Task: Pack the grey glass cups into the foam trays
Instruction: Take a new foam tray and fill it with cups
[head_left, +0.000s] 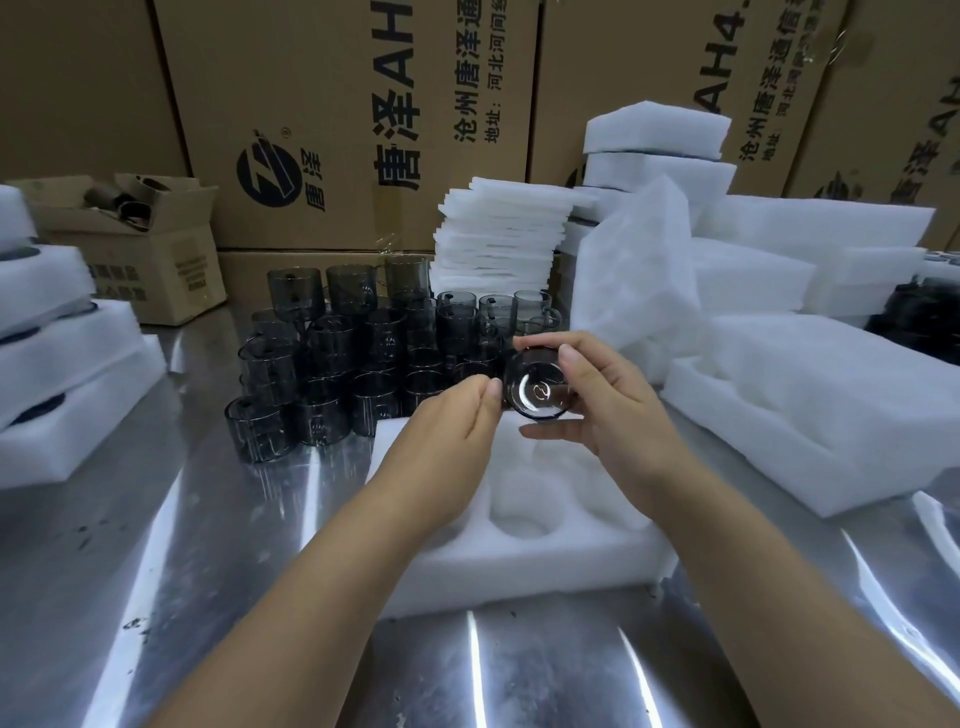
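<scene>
Now, with the cup (537, 393) tipped in the curled grip of the right hand (615, 402), just above the foam tray (576, 569), and the left hand (451, 422) touching its edge (pinching or not, I cannot tell), it is best righted and lowered squarely into the pocket (522, 514) below the grip.

A person's right hand (613, 400) is gripping a grey glass cup (540, 389) turned on its side, one round end facing the camera, above a white foam tray (571, 561) lying on a shiny metal table (156, 571); the left hand (452, 421) is bringing its fingertips against the cup's left edge, though a pinch cannot be confirmed; more grey cups (332, 364) are standing stacked just behind the tray; foam sheets (498, 244) and further foam trays (805, 415) are piling up to the right; printed cardboard boxes (337, 130) are lining the back.
</scene>
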